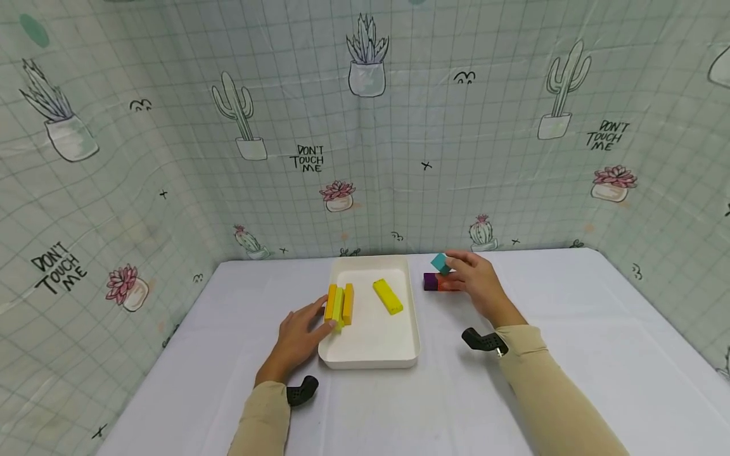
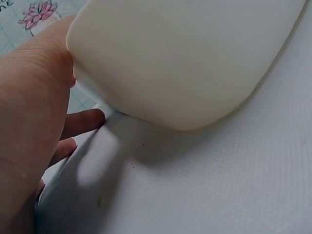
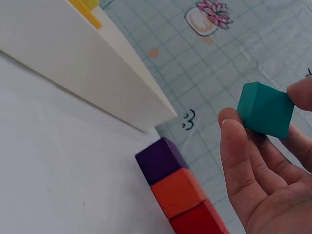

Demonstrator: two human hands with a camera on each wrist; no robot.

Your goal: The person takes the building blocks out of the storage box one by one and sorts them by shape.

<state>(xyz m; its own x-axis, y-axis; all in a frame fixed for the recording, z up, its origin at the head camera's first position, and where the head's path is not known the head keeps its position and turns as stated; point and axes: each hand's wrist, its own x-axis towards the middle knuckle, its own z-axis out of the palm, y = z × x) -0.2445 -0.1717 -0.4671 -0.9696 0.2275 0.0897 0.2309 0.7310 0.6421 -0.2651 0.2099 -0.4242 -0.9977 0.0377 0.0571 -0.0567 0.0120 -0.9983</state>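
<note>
My right hand pinches a teal cube between thumb and fingertips, raised above a row of cubes. That row runs from a purple cube to an orange cube and a red cube, standing side by side just right of the white tray. My left hand holds the tray's left wall, thumb over the rim and fingers along the outside. Inside the tray by that thumb stand orange-yellow blocks and a lime-yellow block.
A single yellow block lies slanted in the right half of the tray. The white-covered table ends at a patterned cloth backdrop behind and at both sides. Black straps with camera mounts sit on both wrists.
</note>
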